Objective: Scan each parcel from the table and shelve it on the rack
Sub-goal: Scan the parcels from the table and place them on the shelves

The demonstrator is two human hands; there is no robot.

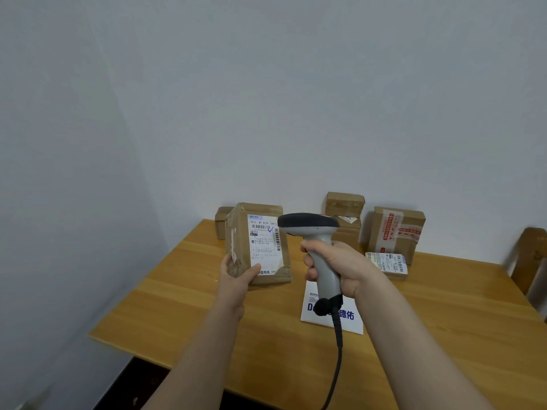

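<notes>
Above the table [177, 291], the left hand [236, 276] gripped an upright parcel [257, 244], label facing the camera. Just right of it, the right hand [334, 267] clasped the scanner [313, 241], its head beside the barcode.

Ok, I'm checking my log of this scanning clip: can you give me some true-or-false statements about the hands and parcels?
The left hand holds a labelled cardboard parcel. True.
The right hand grips a corded scanner. True.
The red-taped box stands front left on the table. False: it stands back right, near the wall.
The held parcel is the only one in view. False: stacked boxes stand behind the scanner.
</notes>
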